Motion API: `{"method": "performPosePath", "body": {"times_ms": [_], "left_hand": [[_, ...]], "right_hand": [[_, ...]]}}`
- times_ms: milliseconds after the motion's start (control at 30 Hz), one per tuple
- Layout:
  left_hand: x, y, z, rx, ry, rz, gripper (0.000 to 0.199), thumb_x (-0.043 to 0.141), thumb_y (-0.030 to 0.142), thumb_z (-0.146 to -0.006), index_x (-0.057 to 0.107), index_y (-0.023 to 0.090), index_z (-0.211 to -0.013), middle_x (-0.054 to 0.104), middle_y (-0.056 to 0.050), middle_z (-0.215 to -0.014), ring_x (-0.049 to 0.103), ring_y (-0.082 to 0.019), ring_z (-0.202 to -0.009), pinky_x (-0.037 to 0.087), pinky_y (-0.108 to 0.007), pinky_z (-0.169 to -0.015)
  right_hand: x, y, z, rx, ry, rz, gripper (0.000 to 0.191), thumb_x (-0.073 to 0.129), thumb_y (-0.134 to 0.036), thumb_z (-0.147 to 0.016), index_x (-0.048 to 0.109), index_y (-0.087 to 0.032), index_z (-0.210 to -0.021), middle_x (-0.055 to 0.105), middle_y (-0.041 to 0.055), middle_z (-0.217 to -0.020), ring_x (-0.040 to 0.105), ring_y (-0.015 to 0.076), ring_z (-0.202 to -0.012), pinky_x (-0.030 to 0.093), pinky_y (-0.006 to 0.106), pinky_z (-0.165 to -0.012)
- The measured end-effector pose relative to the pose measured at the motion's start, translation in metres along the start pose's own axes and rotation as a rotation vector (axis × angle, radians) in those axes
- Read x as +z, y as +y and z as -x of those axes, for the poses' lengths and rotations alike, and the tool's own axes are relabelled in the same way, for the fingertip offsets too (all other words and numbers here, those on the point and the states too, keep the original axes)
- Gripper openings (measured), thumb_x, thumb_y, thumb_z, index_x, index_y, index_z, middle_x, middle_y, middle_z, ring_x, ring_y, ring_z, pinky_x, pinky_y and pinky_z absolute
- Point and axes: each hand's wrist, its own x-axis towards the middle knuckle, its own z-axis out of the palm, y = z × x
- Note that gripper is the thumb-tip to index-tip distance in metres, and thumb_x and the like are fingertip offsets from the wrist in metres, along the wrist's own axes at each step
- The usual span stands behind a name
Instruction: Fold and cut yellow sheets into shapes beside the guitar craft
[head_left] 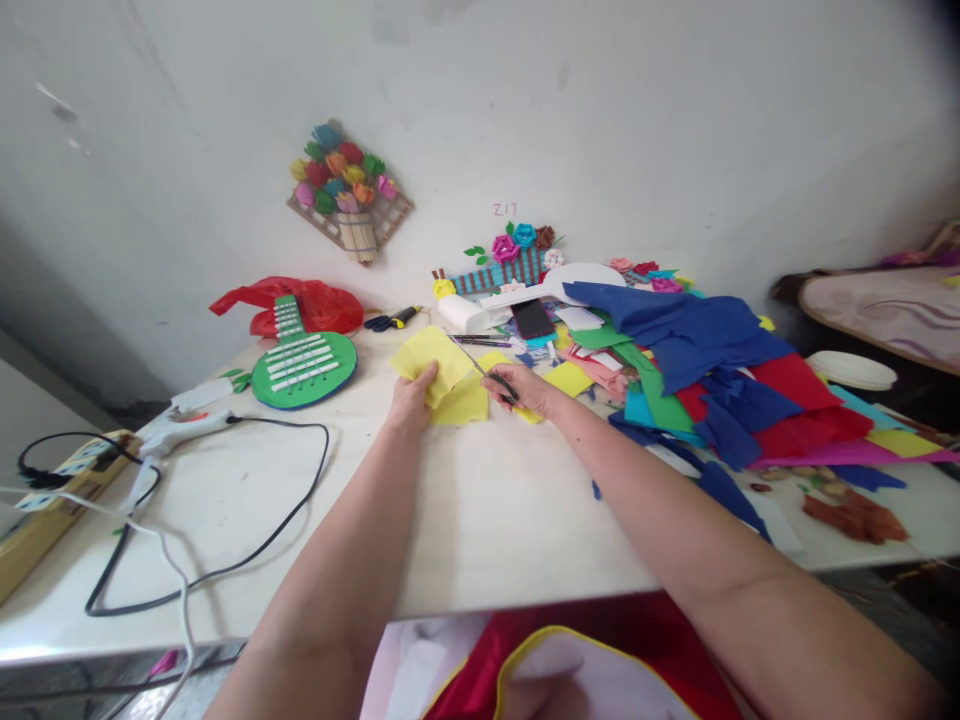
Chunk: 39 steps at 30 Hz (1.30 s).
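Note:
My left hand point(414, 398) pinches the lower left of a yellow sheet of paper point(435, 355), thumb on top, and holds it just over the table. In my right hand point(523, 390) is a pair of scissors point(504, 388) with dark handles, its blades pointing up and left to the sheet's right edge. Whether the blades touch the paper I cannot tell. Beneath the sheet lies another yellow piece point(463, 402), and more yellow paper point(568, 378) rests right of my right hand.
A hot glue gun point(187, 430) with a looping black cord lies left, near a power strip point(67, 490). Behind it is a green paper guitar point(306, 370). Blue, red and green paper scraps point(690, 340) heap up at right. A phone point(532, 318) and black-yellow scissors point(394, 319) lie at the back.

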Motion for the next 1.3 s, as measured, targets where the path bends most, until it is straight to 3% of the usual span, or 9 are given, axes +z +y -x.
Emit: {"method": "performPosePath", "body": {"times_ms": [367,700,900,1067,1300], "left_hand": [[-0.005,-0.003,-0.004,0.01,-0.012,0.006,0.029,0.074,0.014,-0.059,0.063,0.011,-0.085,0.069,-0.006,-0.08,0.066,-0.018,-0.07,0.055,-0.029,-0.068],[-0.001,0.001,0.0,-0.014,-0.036,0.004,0.029,0.072,0.013,-0.061,0.062,0.011,-0.088,0.069,-0.007,-0.082,0.066,-0.02,-0.078,0.053,-0.03,-0.075],[0.001,0.001,0.003,-0.038,-0.068,-0.024,0.031,0.074,0.015,-0.06,0.062,0.011,-0.088,0.069,-0.009,-0.083,0.066,-0.022,-0.08,0.054,-0.031,-0.072],[0.0,0.001,0.003,-0.036,-0.085,-0.019,0.032,0.074,0.016,-0.059,0.062,0.011,-0.089,0.069,-0.009,-0.085,0.066,-0.021,-0.079,0.054,-0.03,-0.072],[-0.005,0.002,-0.003,0.051,0.026,0.02,0.031,0.073,0.016,-0.06,0.062,0.013,-0.089,0.069,-0.006,-0.086,0.066,-0.018,-0.076,0.054,-0.03,-0.072]], "right_hand": [[-0.003,0.014,-0.01,-0.036,-0.022,-0.066,0.024,0.065,-0.033,-0.065,0.05,-0.015,-0.07,0.043,-0.0093,-0.044,0.037,0.0036,-0.033,0.027,0.017,-0.032],[0.001,-0.011,0.006,-0.022,-0.035,-0.015,0.032,0.06,-0.042,-0.071,0.043,-0.016,-0.061,0.049,-0.0054,-0.046,0.04,0.004,-0.033,0.028,0.017,-0.032],[0.001,-0.007,0.004,-0.025,-0.024,-0.033,0.033,0.061,-0.044,-0.069,0.045,-0.016,-0.061,0.049,-0.0056,-0.045,0.041,0.004,-0.034,0.028,0.016,-0.032],[0.002,-0.009,0.006,-0.027,0.023,-0.052,0.031,0.061,-0.042,-0.069,0.044,-0.017,-0.062,0.048,-0.0061,-0.045,0.041,0.0042,-0.034,0.029,0.016,-0.032],[-0.001,-0.01,0.005,-0.045,0.164,-0.16,0.024,0.061,-0.036,-0.069,0.046,-0.017,-0.064,0.05,-0.0056,-0.047,0.044,0.0051,-0.034,0.032,0.016,-0.032]]}}
